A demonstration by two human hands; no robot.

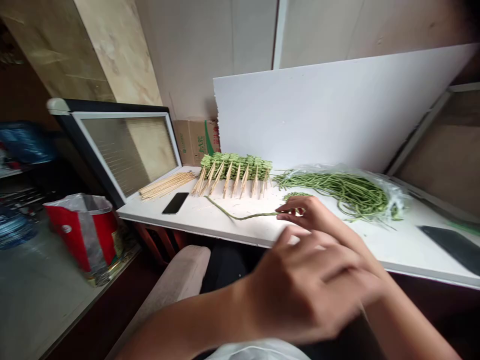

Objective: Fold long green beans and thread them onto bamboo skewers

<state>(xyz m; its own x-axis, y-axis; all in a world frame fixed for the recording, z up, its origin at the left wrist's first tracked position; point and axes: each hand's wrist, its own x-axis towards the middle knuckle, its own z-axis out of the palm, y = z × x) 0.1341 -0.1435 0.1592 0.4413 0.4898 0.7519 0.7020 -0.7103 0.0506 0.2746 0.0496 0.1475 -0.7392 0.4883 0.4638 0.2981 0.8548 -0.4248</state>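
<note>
A single long green bean (pixel 240 217) stretches left across the white table. Its right end is pinched between the thumb and fingers of my right hand (pixel 302 212). Nearer the camera, my left hand (pixel 315 280) crosses in front of my right forearm. Its fingers look bent but are smeared by motion, and whether they hold anything cannot be made out. Behind my right hand a small pile of green bean pieces (pixel 296 196) is partly hidden. Skewered beans (pixel 236 167) lie in a stacked row at the back, their wooden sticks pointing toward me.
Loose long beans (pixel 337 187) spill from a clear plastic bag (pixel 397 195) at right. Bare wooden skewers (pixel 167 185) and a phone (pixel 175 203) lie at left. A dark flat object (pixel 452 247) rests at far right. A red bag (pixel 84 230) stands on the floor.
</note>
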